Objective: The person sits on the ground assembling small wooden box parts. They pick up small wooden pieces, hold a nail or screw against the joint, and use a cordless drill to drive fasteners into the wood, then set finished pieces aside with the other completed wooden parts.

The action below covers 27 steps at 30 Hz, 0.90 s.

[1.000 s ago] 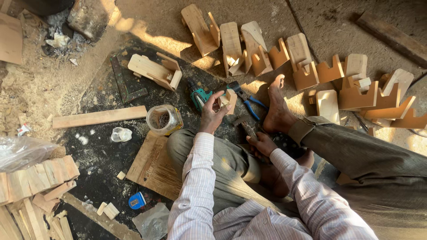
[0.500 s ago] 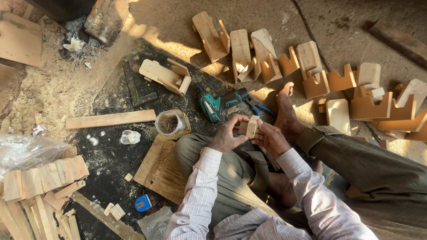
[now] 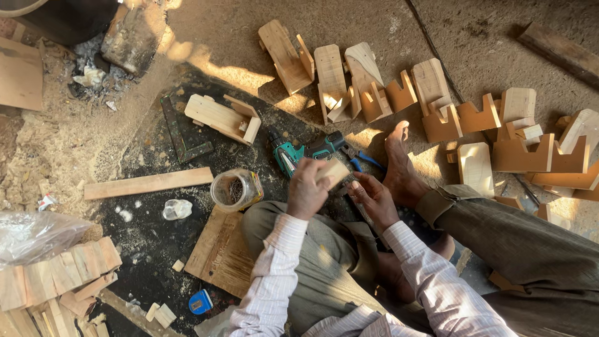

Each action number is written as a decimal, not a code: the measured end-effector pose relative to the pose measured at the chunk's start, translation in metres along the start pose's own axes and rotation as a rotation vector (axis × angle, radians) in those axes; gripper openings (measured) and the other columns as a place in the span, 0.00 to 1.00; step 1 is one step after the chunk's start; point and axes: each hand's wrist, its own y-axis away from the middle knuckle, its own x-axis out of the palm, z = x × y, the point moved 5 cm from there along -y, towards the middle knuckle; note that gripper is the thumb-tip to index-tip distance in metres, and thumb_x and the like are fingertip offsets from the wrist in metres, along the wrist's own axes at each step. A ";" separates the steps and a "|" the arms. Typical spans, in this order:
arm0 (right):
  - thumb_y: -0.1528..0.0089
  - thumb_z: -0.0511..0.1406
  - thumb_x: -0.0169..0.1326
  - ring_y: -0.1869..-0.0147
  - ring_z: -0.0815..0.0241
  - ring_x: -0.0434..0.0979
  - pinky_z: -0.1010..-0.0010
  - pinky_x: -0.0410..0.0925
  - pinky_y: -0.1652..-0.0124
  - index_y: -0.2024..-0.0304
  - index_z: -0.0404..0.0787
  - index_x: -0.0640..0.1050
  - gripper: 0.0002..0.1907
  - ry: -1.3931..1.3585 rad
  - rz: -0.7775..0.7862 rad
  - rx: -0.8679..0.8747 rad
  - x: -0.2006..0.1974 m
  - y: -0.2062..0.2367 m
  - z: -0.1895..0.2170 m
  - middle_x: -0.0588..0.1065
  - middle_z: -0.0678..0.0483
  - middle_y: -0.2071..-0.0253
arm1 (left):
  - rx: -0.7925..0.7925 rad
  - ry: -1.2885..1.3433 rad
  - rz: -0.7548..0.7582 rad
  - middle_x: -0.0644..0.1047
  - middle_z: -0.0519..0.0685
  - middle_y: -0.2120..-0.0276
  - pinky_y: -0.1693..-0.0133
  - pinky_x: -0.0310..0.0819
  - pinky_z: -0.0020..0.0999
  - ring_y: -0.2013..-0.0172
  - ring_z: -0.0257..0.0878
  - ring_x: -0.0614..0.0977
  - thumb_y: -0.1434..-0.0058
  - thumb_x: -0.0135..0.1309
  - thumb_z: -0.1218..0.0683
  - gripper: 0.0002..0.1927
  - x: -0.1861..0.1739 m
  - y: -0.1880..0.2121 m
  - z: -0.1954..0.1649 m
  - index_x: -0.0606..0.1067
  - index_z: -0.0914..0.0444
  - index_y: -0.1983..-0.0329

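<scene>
Wooden block (image 3: pixel 334 171) held above the lap, head view.
A teal cordless drill (image 3: pixel 299 150), a clear jar (image 3: pixel 236 189) and cut wooden parts (image 3: pixel 349 81) lay around. The left hand (image 3: pixel 309 190) clamped the pale block; right hand (image 3: pixel 373 196) fingers were curled together just beside it.

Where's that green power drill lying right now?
In the head view the green drill lies on the dark floor mat just beyond the left hand, between the glass jar and the bare foot.
</scene>
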 end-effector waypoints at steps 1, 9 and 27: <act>0.34 0.44 0.56 0.54 0.64 0.83 0.70 0.74 0.53 0.40 0.37 0.75 0.24 0.152 -0.032 -0.024 -0.004 0.001 0.000 0.83 0.51 0.56 | -0.001 -0.010 -0.040 0.74 0.54 0.51 0.55 0.85 0.44 0.53 0.51 0.82 0.43 0.62 0.57 0.16 -0.011 -0.011 0.002 0.76 0.62 0.51; 0.36 0.46 0.56 0.54 0.50 0.85 0.61 0.74 0.54 0.41 0.39 0.75 0.26 0.490 -0.127 -0.004 -0.004 0.009 -0.010 0.83 0.46 0.56 | 0.088 -0.254 -0.392 0.77 0.53 0.48 0.57 0.83 0.50 0.53 0.52 0.83 0.41 0.64 0.58 0.15 -0.111 -0.179 -0.016 0.76 0.62 0.51; 0.35 0.48 0.55 0.60 0.50 0.84 0.61 0.75 0.59 0.41 0.41 0.75 0.26 0.532 -0.079 0.039 0.007 0.015 -0.009 0.82 0.49 0.54 | 0.189 -0.638 -0.263 0.78 0.57 0.48 0.53 0.82 0.41 0.49 0.51 0.81 0.49 0.69 0.60 0.21 -0.104 -0.268 -0.004 0.80 0.64 0.50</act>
